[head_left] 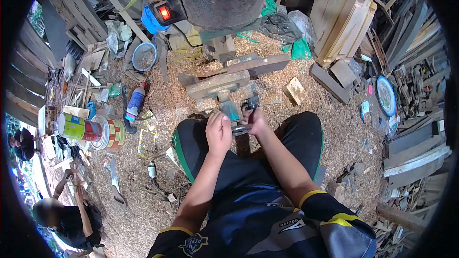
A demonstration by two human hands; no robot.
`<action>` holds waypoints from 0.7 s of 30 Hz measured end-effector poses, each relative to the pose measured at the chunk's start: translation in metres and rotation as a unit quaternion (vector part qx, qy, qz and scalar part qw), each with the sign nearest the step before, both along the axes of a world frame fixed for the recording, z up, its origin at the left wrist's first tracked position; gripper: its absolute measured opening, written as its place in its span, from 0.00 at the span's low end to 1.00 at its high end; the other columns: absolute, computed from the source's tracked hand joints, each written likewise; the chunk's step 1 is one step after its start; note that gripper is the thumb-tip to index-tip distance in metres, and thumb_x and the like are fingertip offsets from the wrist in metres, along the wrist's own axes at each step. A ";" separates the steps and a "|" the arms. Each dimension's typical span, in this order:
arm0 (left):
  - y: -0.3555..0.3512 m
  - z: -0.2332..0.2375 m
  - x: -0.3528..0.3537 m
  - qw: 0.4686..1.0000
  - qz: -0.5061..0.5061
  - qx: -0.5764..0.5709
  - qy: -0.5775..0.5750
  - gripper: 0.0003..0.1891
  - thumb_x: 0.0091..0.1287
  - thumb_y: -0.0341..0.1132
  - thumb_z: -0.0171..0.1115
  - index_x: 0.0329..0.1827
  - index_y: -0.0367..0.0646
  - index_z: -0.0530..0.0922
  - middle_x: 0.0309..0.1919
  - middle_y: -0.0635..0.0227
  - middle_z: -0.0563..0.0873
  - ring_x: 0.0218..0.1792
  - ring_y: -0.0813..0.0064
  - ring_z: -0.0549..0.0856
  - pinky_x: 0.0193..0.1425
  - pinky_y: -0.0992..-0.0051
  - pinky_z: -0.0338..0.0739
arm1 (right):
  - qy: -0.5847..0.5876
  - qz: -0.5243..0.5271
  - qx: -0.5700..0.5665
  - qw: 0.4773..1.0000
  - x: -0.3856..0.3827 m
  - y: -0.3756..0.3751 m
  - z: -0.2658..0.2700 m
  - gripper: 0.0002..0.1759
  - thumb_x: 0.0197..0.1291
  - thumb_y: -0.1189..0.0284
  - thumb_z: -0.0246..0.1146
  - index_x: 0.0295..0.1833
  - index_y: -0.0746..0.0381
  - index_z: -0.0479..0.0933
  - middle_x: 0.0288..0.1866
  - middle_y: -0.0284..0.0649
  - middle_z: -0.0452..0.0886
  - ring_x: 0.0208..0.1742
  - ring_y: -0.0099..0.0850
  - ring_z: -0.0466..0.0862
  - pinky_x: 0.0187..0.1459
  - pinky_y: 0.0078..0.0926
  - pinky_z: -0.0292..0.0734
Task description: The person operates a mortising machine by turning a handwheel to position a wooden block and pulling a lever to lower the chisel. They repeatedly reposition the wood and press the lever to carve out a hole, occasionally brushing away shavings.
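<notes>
My left hand (219,133) is closed at the left side of a metal tool (230,111) with a greenish body, between my knees. My right hand (256,120) is wrapped round the right part of the same tool, near a dark knob and a rounded metal piece (240,129). What exactly each hand grips is too small to make out. Just beyond the tool lie a short wooden block (217,84) and a longer dark board (270,65), both resting on a stand over wood shavings.
A large dark drum (220,0) with a glowing red switch (164,13) stands ahead. Left are paint cans (79,127), a blue bottle (136,101) and a saw (115,184). Another person (71,215) is at lower left. Stacked wood (346,14) and a loose block (295,91) lie right.
</notes>
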State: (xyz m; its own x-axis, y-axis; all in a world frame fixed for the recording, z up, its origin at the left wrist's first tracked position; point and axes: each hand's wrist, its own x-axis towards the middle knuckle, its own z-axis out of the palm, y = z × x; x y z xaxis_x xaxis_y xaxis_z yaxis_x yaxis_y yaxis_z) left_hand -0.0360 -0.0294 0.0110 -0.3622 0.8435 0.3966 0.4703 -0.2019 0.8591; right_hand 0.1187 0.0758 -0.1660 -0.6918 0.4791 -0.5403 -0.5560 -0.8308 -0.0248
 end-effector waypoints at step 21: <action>-0.001 -0.002 -0.001 1.000 0.003 -0.004 0.016 0.13 0.76 0.29 0.54 0.29 0.36 0.71 0.26 0.54 0.73 0.31 0.50 0.75 0.39 0.57 0.69 | -0.506 -0.099 0.378 0.769 -0.009 -0.018 0.032 0.22 0.81 0.50 0.57 0.46 0.59 0.75 0.29 0.33 0.75 0.28 0.26 0.74 0.33 0.28 0.72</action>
